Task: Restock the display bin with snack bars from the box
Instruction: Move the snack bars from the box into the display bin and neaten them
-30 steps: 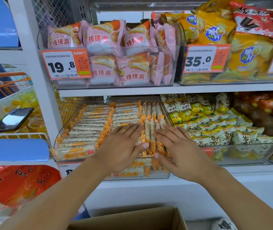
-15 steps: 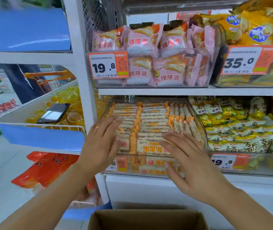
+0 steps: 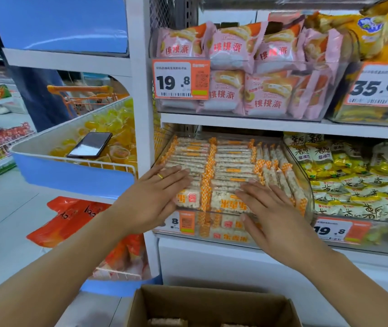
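A clear display bin [image 3: 307, 185] on the middle shelf holds rows of white snack bars [image 3: 232, 166] with orange chequered ends. My left hand [image 3: 151, 199], a gold ring on one finger, lies flat and spread on the bars at the bin's front left. On the front right of the bars rests my right hand [image 3: 273, 215], also flat, its thumb over the bin's front wall. Neither hand holds a bar. The brown cardboard box [image 3: 212, 300] stands open at the bottom of the view, a few bars showing inside.
Pink pastry packs [image 3: 233, 67] fill the bin above. Yellow-green snack packs [image 3: 353, 185] sit in the bin to the right. At left, a white basket of yellow jelly cups [image 3: 108, 131] has a black phone [image 3: 89, 145] on top. Behind stands an orange cart [image 3: 82, 95].
Both hands have slid apart across the bars, the left one towards the left edge and the right one towards the front right. My view has turned left and come closer, with more of the box showing.
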